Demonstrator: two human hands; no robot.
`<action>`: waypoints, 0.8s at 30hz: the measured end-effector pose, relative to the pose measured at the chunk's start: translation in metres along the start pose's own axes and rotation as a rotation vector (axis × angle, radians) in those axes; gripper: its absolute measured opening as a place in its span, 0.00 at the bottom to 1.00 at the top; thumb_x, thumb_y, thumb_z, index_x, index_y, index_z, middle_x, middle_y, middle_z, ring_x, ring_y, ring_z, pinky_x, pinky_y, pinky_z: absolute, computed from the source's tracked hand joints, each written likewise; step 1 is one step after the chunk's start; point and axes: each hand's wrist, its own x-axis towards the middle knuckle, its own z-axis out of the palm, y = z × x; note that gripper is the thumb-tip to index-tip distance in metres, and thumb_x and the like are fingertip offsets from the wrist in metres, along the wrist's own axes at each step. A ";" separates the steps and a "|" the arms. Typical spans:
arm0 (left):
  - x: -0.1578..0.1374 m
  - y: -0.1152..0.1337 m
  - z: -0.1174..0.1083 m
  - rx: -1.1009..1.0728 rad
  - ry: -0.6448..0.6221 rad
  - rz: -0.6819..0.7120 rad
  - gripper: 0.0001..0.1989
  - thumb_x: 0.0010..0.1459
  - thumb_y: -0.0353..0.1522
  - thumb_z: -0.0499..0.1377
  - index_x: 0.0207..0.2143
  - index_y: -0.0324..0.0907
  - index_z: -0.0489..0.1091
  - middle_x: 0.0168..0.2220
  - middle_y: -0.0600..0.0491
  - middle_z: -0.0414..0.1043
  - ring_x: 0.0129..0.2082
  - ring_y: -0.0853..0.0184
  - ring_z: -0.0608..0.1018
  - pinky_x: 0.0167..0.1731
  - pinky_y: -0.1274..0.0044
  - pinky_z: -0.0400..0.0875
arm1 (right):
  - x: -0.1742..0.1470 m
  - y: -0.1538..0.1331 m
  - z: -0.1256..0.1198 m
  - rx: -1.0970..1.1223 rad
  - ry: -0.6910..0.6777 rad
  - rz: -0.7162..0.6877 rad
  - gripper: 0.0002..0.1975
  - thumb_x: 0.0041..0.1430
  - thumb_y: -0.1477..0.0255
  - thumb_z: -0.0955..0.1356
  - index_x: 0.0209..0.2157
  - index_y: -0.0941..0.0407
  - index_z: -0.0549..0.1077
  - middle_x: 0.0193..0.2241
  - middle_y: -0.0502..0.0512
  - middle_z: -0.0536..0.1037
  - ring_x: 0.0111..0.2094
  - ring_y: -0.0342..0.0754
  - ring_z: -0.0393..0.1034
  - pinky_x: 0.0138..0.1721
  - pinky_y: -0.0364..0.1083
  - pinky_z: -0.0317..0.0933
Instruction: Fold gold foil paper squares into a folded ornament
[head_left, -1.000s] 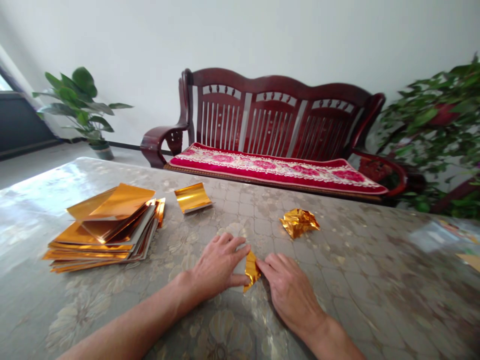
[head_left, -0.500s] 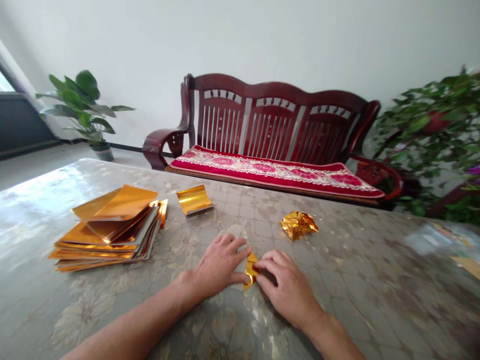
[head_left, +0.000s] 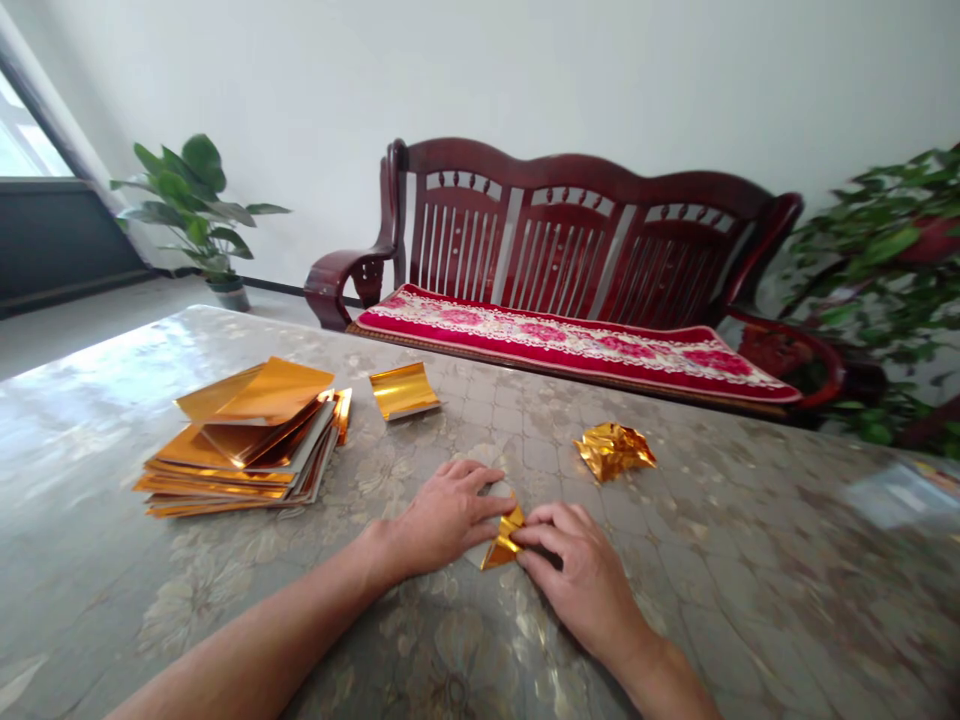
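Note:
A small sheet of gold foil paper [head_left: 504, 542] with a pale grey underside lies on the table between my hands, its right side folded over so a gold flap shows. My left hand [head_left: 454, 518] rests on the sheet's left part, fingers stretched and thumb on the paper, covering some of it. At the flap's right edge, my right hand [head_left: 574, 560] has its thumb and fingertips closed on the gold fold. Beyond the right hand sits a crumpled gold foil piece [head_left: 615, 451]. Another curled gold sheet [head_left: 405, 391] lies farther back on the left.
A loose stack of gold foil sheets [head_left: 240, 450] stands left on the patterned table [head_left: 720, 540]. A clear plastic packet [head_left: 896, 495] lies at the far right. Behind the table are a dark red wooden bench [head_left: 562, 230] and a potted plant [head_left: 199, 210].
The view has swung slightly left. My left thumb has moved up nearer the fingers, and the folded paper now sits at more of a slant, with more grey underside showing.

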 end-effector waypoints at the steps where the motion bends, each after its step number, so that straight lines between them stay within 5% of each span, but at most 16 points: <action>1: 0.000 0.000 -0.002 -0.009 -0.010 0.005 0.16 0.67 0.43 0.51 0.53 0.54 0.71 0.59 0.51 0.66 0.56 0.58 0.67 0.56 0.63 0.61 | 0.000 0.000 0.000 0.001 0.006 0.002 0.07 0.57 0.73 0.71 0.37 0.47 0.80 0.39 0.50 0.77 0.42 0.50 0.68 0.45 0.49 0.61; 7: -0.002 0.001 -0.006 -0.076 -0.033 0.009 0.32 0.51 0.55 0.62 0.55 0.52 0.70 0.60 0.48 0.64 0.58 0.52 0.66 0.58 0.60 0.59 | -0.003 -0.003 0.004 -0.019 0.041 0.030 0.07 0.57 0.74 0.71 0.36 0.47 0.80 0.39 0.50 0.78 0.42 0.49 0.68 0.45 0.49 0.60; 17: 0.010 -0.003 0.007 -0.136 0.018 0.045 0.26 0.52 0.48 0.65 0.49 0.45 0.69 0.59 0.46 0.66 0.62 0.52 0.63 0.61 0.61 0.56 | 0.006 -0.011 0.011 -0.096 0.087 0.113 0.03 0.55 0.73 0.72 0.31 0.51 0.74 0.34 0.50 0.76 0.39 0.51 0.67 0.41 0.49 0.59; 24: 0.015 -0.001 -0.001 -0.151 0.033 0.020 0.28 0.56 0.45 0.62 0.56 0.44 0.65 0.49 0.48 0.70 0.50 0.57 0.71 0.53 0.66 0.66 | 0.007 -0.005 0.011 -0.180 0.092 0.008 0.14 0.59 0.75 0.70 0.47 0.50 0.73 0.40 0.53 0.76 0.43 0.52 0.66 0.44 0.50 0.61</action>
